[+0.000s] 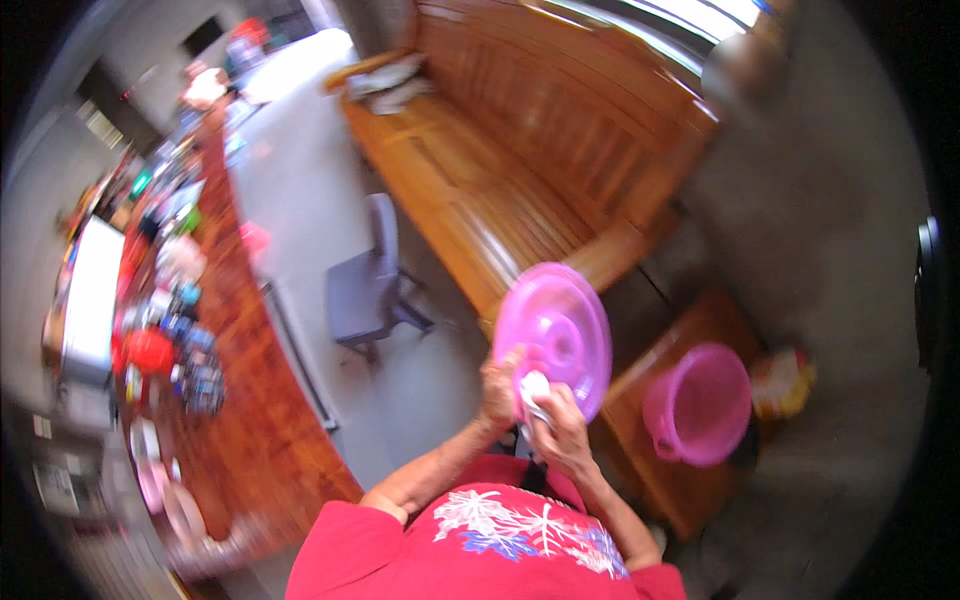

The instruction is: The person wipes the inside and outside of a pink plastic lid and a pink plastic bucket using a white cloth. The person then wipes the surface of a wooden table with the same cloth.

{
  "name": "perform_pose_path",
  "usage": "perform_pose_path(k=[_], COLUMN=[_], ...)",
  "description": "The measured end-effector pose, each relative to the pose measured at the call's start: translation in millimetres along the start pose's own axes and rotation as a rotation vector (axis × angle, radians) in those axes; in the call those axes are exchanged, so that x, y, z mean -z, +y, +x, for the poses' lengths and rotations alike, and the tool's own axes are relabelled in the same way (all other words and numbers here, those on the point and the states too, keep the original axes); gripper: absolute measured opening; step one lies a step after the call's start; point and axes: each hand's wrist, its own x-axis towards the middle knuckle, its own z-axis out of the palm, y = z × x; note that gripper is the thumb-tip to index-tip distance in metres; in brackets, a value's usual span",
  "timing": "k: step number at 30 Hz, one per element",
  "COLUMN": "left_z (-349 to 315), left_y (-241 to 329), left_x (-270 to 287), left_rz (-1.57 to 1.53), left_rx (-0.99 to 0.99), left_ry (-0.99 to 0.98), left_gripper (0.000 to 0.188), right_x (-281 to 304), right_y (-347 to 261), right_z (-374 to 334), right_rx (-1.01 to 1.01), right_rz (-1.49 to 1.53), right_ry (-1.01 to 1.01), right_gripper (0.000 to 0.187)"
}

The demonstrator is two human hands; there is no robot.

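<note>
A round pink plastic lid (553, 335) with a raised ring in its middle is tilted up in front of me. My left hand (498, 392) is closed on the lid's lower left edge. My right hand (561, 432) is closed around a small white cloth (534, 388) and presses it against the lower part of the lid; whether it is cloth or tissue is blurred. To the right, a pink plastic bucket (700, 405) with its top uncovered stands on a low wooden table (640, 400).
A long wooden bench (470, 170) lies ahead, with a grey plastic chair (362, 290) beside it. On the left runs a reddish wooden counter (265, 440) crowded with small items. Beyond the bucket is a yellow package (783, 385). Another person (205, 90) is far off at upper left.
</note>
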Motion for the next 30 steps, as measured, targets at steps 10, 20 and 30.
perform_pose_path(k=[10,20,30], left_z=[-18,-102,-203], left_y=[-15,-20,0], left_x=[-17,67,260], left_rz=[0.578,1.194,1.674], left_rx=[-0.704,-0.56,-0.187], left_ry=[0.482,0.944,1.076], left_gripper=[0.059,0.094,0.091], right_x=[89,80,20], right_y=[50,19,36], right_z=[-51,-52,-69], right_rx=[-0.703,-0.756,-0.782], right_rz=[0.44,0.38,0.416], right_ry=[-0.129,-0.303,-0.296], right_gripper=[0.014,0.023,0.021])
